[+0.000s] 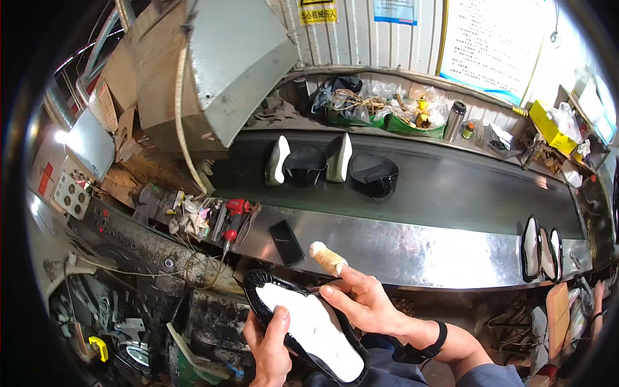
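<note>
A black shoe upper stretched over a sole shape, with a white insole (313, 326) facing up, is tilted in front of me. My left hand (269, 345) grips its lower left side, the thumb pressed on the white face. At its upper right edge is my right hand (367, 300), the thumb by the black rim and the index finger stretched out above. A beige wrapping (327, 259) with a white tip sits at that finger's end; it looks like a taped or covered fingertip. The other right fingers are partly hidden.
Ahead, a dark conveyor belt (451, 187) carries white-soled shoes (277, 161) and black curved pieces (374, 175). A phone (285, 242) and a red power tool (236, 209) lie on the metal ledge. More shoes (540, 248) lean at the right. A metal hood (238, 71) overhangs the left.
</note>
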The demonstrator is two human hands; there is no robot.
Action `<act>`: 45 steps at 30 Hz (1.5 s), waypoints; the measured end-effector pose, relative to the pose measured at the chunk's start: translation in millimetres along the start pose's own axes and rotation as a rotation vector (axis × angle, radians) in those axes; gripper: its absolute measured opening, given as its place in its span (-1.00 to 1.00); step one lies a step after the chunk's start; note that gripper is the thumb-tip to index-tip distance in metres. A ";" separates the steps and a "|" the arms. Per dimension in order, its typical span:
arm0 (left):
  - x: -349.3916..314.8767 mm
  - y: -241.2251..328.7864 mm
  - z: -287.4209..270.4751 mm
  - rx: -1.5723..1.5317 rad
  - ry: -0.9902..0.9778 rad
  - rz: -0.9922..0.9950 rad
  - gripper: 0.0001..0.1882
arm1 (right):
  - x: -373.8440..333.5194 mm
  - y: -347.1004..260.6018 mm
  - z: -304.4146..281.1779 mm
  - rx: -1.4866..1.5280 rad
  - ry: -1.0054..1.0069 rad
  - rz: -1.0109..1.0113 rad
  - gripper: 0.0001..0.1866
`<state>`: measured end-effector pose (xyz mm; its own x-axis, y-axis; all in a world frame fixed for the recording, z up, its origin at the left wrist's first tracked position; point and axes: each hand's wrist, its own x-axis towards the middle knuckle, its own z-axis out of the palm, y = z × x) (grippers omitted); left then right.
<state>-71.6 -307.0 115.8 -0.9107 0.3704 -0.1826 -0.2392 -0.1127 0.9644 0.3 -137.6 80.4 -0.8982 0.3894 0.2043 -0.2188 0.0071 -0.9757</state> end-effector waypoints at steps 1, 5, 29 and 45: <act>5.5 -1.0 8.9 0.014 0.004 -0.004 -0.53 | 5.7 -0.8 -9.5 0.013 0.003 0.005 -0.60; 30.4 -7.9 45.7 -0.017 -0.173 0.028 -0.50 | 48.2 -1.0 -40.4 0.562 0.024 0.288 -0.45; 118.1 -23.2 126.1 0.009 -0.631 0.065 -0.59 | 54.6 -20.7 -115.3 0.592 0.047 0.259 -0.36; 174.8 -58.9 139.2 0.000 -1.034 -0.163 -0.56 | 25.7 13.5 -114.1 0.413 0.360 0.335 -0.17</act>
<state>-169.7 -107.2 53.6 -0.1355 0.9891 -0.0573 -0.3334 0.0090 0.9427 17.8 -22.4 63.5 -0.7748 0.5942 -0.2160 -0.1420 -0.4964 -0.8564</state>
